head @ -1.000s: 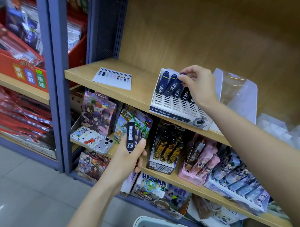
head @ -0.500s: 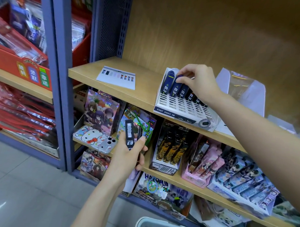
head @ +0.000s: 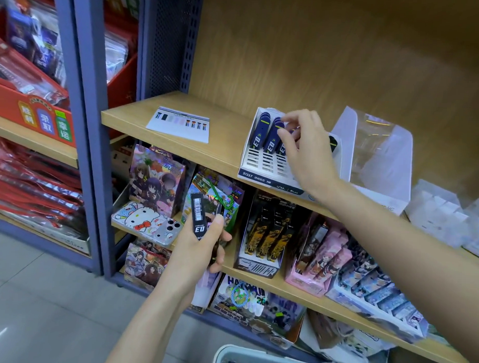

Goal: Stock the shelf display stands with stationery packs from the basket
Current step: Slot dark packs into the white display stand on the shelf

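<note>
Packs of pencil lead, going by the stand label, so tiny slim plastic cases. Got one black pack (head: 198, 215) gripped upright in the left hand (head: 200, 250), thumb across the front, barcode facing out, well below the top shelf (head: 220, 145). Maybe a second one tucked behind it, hard to say. Over at the white display stand (head: 260, 165) on that shelf, right hand (head: 307, 151) curled over the tops of the navy packs (head: 257, 133) standing in the back row. Can't tell if actually pinching one or just nudging it straight. More packs down in the basket (head: 227, 354) at the bottom edge.

Handling-wise: probably featherlight, rigid, glossy so a bit slippy, and prone to tipping like dominoes in those slots. Best to pinch by the long narrow edges near the top end, then drop bottom-first into a free slot. Wouldn't squeeze the flat faces hard, likely brittle leads inside.
</note>
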`<state>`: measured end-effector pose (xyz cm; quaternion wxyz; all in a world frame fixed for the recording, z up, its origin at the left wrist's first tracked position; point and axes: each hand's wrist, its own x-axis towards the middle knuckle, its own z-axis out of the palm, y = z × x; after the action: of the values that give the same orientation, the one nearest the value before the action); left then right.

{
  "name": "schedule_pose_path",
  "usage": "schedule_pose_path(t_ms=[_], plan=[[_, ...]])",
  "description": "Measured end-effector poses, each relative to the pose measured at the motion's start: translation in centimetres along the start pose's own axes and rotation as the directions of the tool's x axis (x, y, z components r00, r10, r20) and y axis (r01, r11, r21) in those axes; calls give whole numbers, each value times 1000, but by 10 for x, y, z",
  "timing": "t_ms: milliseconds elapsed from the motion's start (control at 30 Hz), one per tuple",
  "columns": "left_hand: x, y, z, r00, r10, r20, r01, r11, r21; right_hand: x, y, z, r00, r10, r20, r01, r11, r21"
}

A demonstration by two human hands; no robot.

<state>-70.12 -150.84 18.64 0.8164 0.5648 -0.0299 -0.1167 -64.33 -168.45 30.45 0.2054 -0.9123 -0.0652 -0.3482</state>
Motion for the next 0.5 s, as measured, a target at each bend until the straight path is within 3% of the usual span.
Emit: schedule_pose_path(t_ms=[67, 133, 267, 333, 500], plan=[[-1, 1, 0, 999, -27, 28, 28, 999, -27, -25, -8, 1, 999, -32, 22, 30, 997, 72], [-2, 2, 2, 996, -56, 64, 60, 996, -65, -52, -14, 4, 981, -64, 184, 47, 994, 96], [-8, 2, 6, 986, -60, 153, 66, 997, -32, -88, -14, 12, 809, -104, 579, 12, 987, 161], [-10, 0, 9, 982, -71, 174, 72, 997, 4, -93, -12, 13, 772, -129, 623, 13, 982, 188], [-13, -2, 10, 982, -86, 170, 83, 996, 28, -89, -6, 1, 792, -80, 605, -33, 984, 173]])
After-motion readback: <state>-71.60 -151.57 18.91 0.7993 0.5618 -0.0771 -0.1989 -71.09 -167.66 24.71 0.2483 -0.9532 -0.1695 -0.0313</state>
